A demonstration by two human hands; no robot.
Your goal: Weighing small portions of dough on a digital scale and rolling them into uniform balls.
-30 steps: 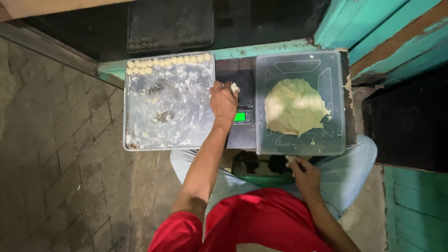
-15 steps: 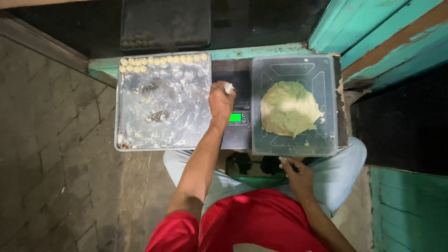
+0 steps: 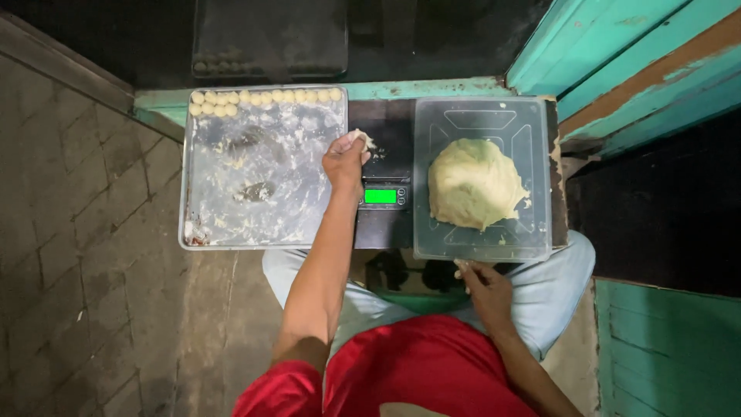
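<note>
Seen from above, a person in a red shirt and pale blue trousers sits before a low teal-edged surface (image 3: 432, 86). The left hand (image 3: 345, 161) reaches forward over a black digital kitchen scale (image 3: 384, 193) with a lit green display; its grip is closed around a small piece of pale dough (image 3: 360, 138), pinched at the fingertips just above the scale's platform. The right hand (image 3: 485, 287) rests low, near the person's lap, with its fingertips touching the near edge of a clear plastic container (image 3: 532, 232); its grip looks loosely curled, and whether it holds anything cannot be told. Inside that container, to the right of the scale, lies a large rounded mound of pale yellow dough (image 3: 475, 184). To the left of the scale, touching it, sits a rectangular metal baking tray (image 3: 216, 208), smeared with flour and dough scraps. Along the tray's far edge runs a row of small dough balls (image 3: 262, 98), with a few more starting a second row at the far left corner. Grey brick paving (image 3: 69, 232) lies to the left, and teal-painted wooden boards (image 3: 617, 54) stand to the right.
</note>
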